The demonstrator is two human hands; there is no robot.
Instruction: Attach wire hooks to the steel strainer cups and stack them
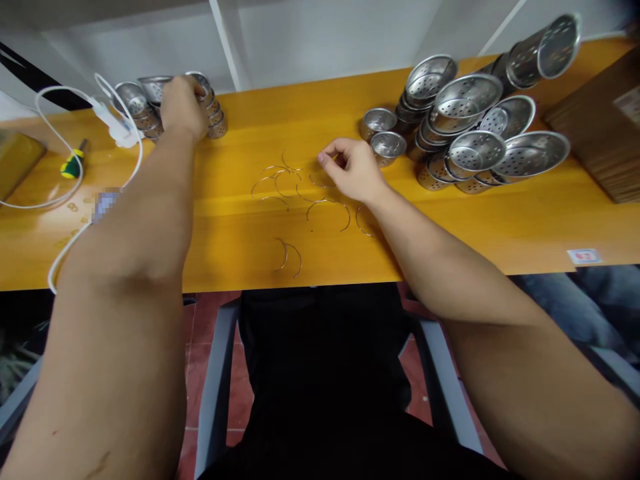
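Note:
At the far left of the table, my left hand (184, 105) is curled among stacks of small perforated metal cups. Its fingers close at the rim of one metal cup (154, 87); their tips are mostly hidden. My right hand (354, 170) hovers low over the middle of the table, thumb and forefinger pinched together. Whether a wire is between those fingertips I cannot make out. Several thin curved wires (327, 201) lie loose below and left of it. Two short metal cups (387, 147) stand just beyond this hand, each with wire across its mouth.
Taller stacks of perforated metal cups (477, 150) stand at the right, some leaning, beside a brown box (600, 120). At the left lie a white cable (65, 197) with its plug, a green and yellow screwdriver (73, 165) and a yellow block (17, 160). A wall backs the table.

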